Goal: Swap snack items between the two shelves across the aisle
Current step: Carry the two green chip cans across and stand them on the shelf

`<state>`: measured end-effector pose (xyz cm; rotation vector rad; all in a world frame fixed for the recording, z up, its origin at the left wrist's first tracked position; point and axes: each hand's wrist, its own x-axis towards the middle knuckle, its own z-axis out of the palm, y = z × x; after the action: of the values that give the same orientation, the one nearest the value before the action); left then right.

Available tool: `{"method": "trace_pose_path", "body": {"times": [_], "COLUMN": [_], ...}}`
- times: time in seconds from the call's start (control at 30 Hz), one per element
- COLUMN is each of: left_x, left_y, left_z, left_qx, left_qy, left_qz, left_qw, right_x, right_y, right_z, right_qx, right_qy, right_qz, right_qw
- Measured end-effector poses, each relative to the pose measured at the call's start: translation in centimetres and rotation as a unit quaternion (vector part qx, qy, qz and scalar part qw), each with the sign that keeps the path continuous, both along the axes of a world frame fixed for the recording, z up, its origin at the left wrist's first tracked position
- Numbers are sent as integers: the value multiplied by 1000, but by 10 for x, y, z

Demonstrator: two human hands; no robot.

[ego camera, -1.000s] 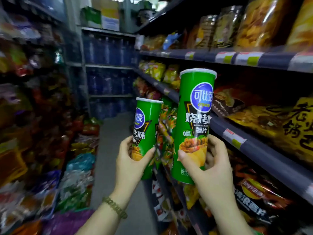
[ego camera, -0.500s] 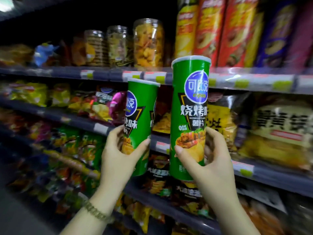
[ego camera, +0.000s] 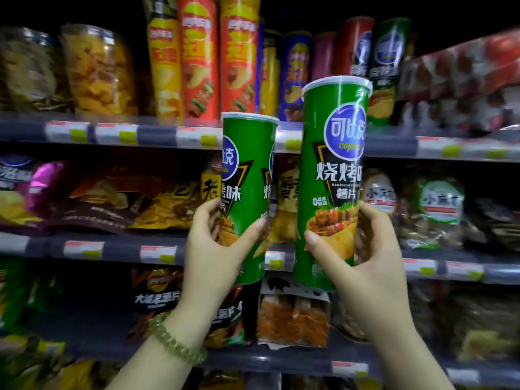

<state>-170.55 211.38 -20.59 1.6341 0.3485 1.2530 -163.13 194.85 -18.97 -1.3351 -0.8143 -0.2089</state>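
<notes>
The dark metal shelf unit (ego camera: 157,135) fills the view. In front of it, the right hand (ego camera: 363,266) grips a tall green cardboard crisp tube (ego camera: 330,175) and the left hand (ego camera: 213,249) grips a shorter-looking matching green tube (ego camera: 247,192), both upright, unshelved. I judge the swap half done: carried over, not placed. No free slot shows; bags behind blur.

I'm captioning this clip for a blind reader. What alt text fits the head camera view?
Two hands each hold an upright green chip can in front of store shelves: the left hand, with a bead bracelet, grips the left can; the right hand grips the right can. Behind stand the top shelf canisters and lower snack bags.
</notes>
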Motion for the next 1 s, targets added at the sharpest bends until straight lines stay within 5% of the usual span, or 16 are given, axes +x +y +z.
{"method": "trace_pose_path", "body": {"times": [0.3, 0.7, 1.0], "left_x": [47, 108, 144], "left_y": [-34, 19, 47], "left_z": [42, 202, 207], "left_qx": [5, 76, 179], "left_qy": [-4, -77, -44], "left_qz": [-36, -29, 62], "left_qw": [999, 994, 981], "right_x": [37, 128, 161], "right_y": [-36, 43, 92], "right_z": [31, 172, 179], "right_qx": [-17, 4, -47], "right_qy": [-17, -80, -93], "right_qz": [-56, -95, -129], "right_qw": [998, 992, 986]}}
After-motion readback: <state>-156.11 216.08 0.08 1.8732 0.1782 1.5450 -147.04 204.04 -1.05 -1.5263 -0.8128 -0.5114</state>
